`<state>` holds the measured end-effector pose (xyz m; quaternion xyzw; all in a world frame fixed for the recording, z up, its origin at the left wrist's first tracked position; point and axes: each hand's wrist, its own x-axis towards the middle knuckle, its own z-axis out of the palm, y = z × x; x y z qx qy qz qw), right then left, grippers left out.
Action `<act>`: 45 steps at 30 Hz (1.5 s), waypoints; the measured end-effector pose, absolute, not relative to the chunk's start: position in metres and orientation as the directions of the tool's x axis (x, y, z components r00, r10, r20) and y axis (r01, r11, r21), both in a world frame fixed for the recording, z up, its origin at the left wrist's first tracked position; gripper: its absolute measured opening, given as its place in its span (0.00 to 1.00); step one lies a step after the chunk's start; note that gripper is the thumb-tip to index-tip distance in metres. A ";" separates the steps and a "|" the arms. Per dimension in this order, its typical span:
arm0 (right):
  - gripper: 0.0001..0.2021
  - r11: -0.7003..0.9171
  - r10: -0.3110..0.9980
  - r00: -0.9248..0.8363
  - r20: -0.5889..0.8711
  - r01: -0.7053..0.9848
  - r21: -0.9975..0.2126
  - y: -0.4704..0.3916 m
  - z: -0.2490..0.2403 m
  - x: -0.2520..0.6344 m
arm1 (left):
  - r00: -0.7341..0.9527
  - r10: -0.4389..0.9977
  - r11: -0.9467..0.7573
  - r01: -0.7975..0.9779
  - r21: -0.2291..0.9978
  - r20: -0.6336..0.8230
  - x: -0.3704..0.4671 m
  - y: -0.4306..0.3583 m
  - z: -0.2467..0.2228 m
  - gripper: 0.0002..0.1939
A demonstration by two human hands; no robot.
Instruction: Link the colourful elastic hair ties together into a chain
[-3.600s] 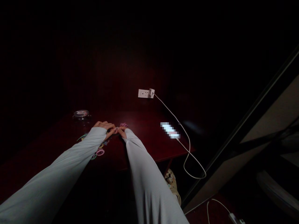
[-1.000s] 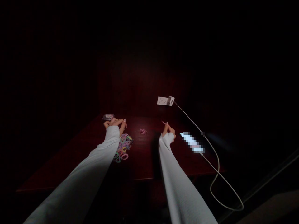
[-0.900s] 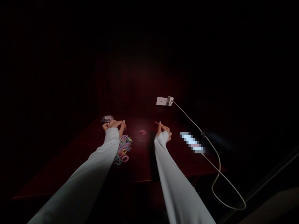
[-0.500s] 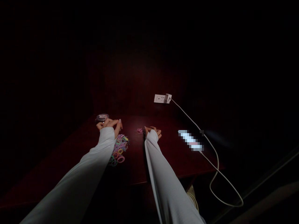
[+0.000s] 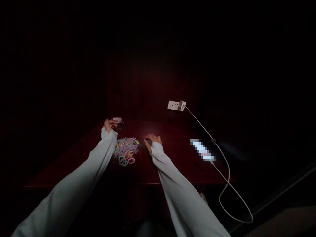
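A pile of small coloured hair ties (image 5: pixel 127 149) lies on the dark red table (image 5: pixel 93 164), left of centre. Beyond it stands a clear round container (image 5: pixel 117 120) with a pinkish top. My left hand (image 5: pixel 109 125) is at the container's left side, fingers reaching toward it; whether they grip it is too dark to tell. To the right of the pile, my right hand (image 5: pixel 152 141) is low over the table, thumb and fingers apart, with nothing visible between them. A small pink bunch (image 5: pixel 150 134) shows just behind its fingers, partly hidden.
A lit, blurred phone (image 5: pixel 202 150) lies on the right of the table. Its white cable (image 5: pixel 229 168) loops past the right edge and up to a charger (image 5: pixel 182 105) in a wall socket (image 5: pixel 172 105).
My left hand has moved away from above the pile to the container's left side, uncovering more hair ties. My right hand has shifted left, in front of the pink bunch, and its fingers have spread.
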<state>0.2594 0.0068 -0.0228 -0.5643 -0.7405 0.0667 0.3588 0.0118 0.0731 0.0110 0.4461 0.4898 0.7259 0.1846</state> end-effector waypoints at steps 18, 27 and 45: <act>0.30 0.639 0.766 -0.454 0.455 0.610 -0.468 -0.021 -0.013 0.235 | -0.347 0.935 -0.272 -0.828 0.491 -0.067 0.008 0.046 0.021 0.27; 0.04 0.619 0.783 -0.407 0.470 0.584 -0.525 -0.015 -0.021 0.218 | -0.323 0.930 -0.352 -0.648 0.676 0.175 0.004 0.061 0.021 0.28; 0.05 0.565 0.824 -0.310 0.474 0.506 -0.652 -0.002 -0.027 0.207 | -0.107 0.789 -0.614 -0.091 0.784 0.606 0.024 0.051 0.012 0.25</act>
